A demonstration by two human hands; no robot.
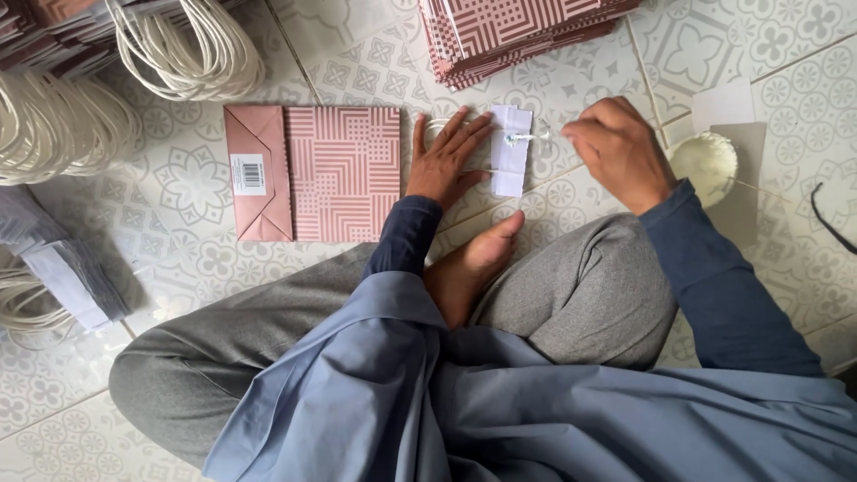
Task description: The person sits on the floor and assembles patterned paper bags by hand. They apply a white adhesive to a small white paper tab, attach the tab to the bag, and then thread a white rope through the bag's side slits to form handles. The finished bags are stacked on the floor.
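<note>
Soft grey trousers (571, 295); flat left hand (444, 161) (white paper strip (511, 152))

White paper strip (511, 150) flat on tiles, white cord (525, 137) across it

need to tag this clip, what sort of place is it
Probably a home or small workshop floor where paper bags are put together by hand. A person sits cross-legged on patterned tiles, with a flat pink bag, a stack of folded bags and bundles of white cord handles around them.
</note>
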